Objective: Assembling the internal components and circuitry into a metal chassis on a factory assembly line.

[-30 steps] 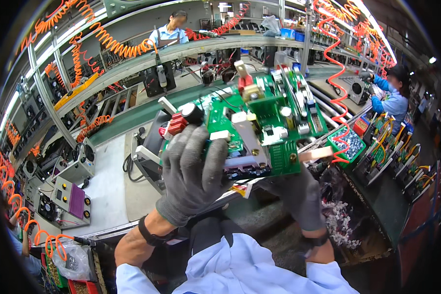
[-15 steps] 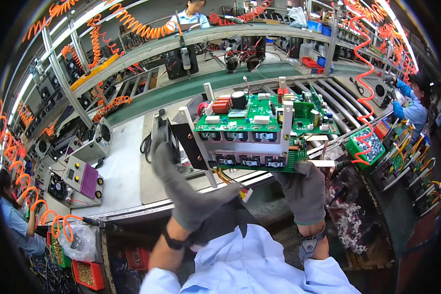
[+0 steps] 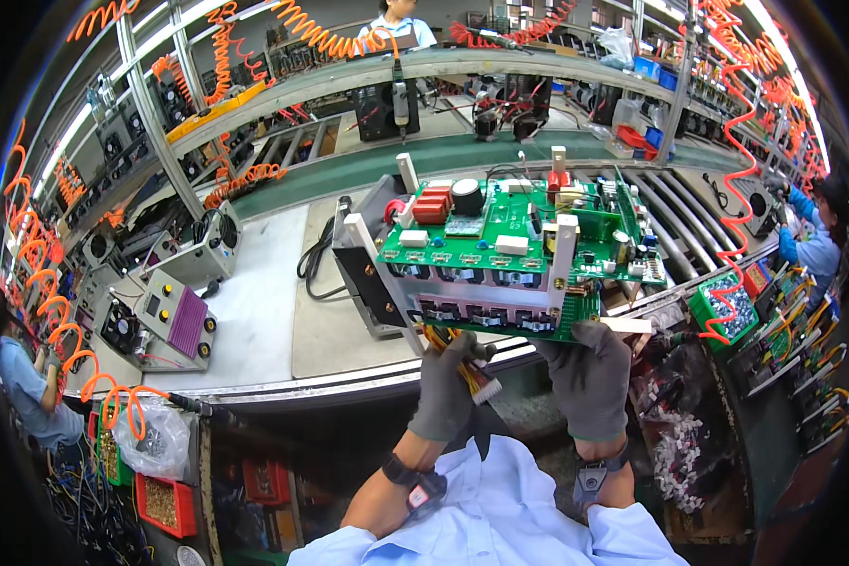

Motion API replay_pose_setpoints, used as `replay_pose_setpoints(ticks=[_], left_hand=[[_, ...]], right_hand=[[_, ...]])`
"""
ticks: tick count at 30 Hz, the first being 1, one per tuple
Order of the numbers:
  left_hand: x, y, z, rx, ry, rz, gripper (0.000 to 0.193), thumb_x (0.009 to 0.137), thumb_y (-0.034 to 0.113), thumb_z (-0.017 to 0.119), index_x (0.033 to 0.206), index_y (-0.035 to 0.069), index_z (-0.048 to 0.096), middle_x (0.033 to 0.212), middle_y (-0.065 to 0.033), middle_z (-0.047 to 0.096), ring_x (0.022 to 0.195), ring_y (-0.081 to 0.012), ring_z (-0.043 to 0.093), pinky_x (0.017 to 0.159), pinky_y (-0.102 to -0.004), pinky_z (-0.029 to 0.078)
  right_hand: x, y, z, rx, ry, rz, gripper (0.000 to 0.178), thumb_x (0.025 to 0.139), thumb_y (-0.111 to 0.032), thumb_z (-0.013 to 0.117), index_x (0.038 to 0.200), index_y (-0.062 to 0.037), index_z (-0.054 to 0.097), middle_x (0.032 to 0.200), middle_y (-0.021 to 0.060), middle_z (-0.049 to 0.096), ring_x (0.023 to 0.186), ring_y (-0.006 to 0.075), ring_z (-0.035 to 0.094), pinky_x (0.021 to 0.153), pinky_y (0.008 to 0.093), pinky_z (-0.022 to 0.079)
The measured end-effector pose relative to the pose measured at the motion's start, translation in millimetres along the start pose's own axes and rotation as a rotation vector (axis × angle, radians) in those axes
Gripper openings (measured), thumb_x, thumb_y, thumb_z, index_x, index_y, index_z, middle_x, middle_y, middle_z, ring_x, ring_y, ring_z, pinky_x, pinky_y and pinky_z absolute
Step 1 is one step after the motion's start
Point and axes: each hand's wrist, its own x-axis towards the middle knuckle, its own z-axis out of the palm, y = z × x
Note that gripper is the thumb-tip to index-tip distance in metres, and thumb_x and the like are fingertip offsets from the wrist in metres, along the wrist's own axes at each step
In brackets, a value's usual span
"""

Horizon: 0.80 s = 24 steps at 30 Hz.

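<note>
In front of me is a circuit board assembly [image 3: 481, 269]: green boards stacked around a metal heat sink, with white posts and a black plate at its left end. My right hand [image 3: 590, 382], in a grey glove, grips the lower green board's right front edge between thumb and fingers. Below the assembly's front, my gloved left hand [image 3: 446, 389] is closed on a bundle of coloured wires [image 3: 469, 374]. A white connector [image 3: 487, 390] at the bundle's end sticks out beside that hand. Behind the assembly, a grey metal housing [image 3: 375, 212] is partly hidden.
A metal-edged workbench [image 3: 321, 344] carries a power unit with a purple side [image 3: 177, 321] at left. Rollers [image 3: 674, 236] run behind the assembly. A coiled red hose [image 3: 726, 217] hangs at right above a green bin [image 3: 724, 307]. Co-workers are at both sides and across the line.
My left hand has moved right from beside the assembly's left end and closed on the wire bundle. My right hand keeps its hold. The whole view has shifted slightly.
</note>
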Motion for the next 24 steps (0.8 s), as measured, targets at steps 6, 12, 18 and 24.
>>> replay_pose_setpoints(ticks=[6,12,18,24], left_hand=[[-45,44,-6,-0.224,-0.241,-0.002,0.049,0.104,0.043,0.063,0.13,0.002,0.06,0.114,-0.0143,0.065,0.105,-0.0261,0.065,0.106,-0.0485,0.052],[-48,60,-15,-0.206,-0.232,0.048,0.061,0.104,0.056,0.057,0.142,0.009,0.054,0.131,-0.0113,0.061,0.123,-0.0264,0.057,0.113,-0.0583,0.04],[-24,69,-4,0.018,-0.201,0.139,0.066,0.104,0.064,0.051,0.151,0.018,0.049,0.146,-0.0066,0.058,0.14,-0.025,0.048,0.12,-0.0694,0.025],[-12,86,17,-0.101,-0.086,-0.01,0.099,0.088,0.081,0.062,0.155,0.01,0.042,0.157,-0.0184,0.044,0.145,-0.0389,0.043,0.119,-0.0688,0.035]], right_hand=[[11,9,-23,-0.325,-0.059,-0.033,0.032,0.098,-0.004,0.045,0.117,0.0104,0.066,0.119,0.0186,0.072,0.111,0.0292,0.074,0.102,0.0443,0.062],[23,29,-31,-0.186,-0.039,0.088,0.037,0.097,0.0,0.045,0.131,0.0101,0.058,0.123,0.0196,0.07,0.114,0.0322,0.072,0.102,0.0471,0.062],[23,43,-24,-0.25,-0.065,0.021,0.048,0.095,0.003,0.047,0.143,0.0076,0.048,0.133,0.0212,0.065,0.119,0.0339,0.07,0.105,0.0498,0.06],[26,57,-33,-0.245,-0.088,0.015,0.048,0.097,0.006,0.055,0.145,0.0035,0.048,0.133,0.0157,0.065,0.12,0.026,0.068,0.105,0.0424,0.059]])
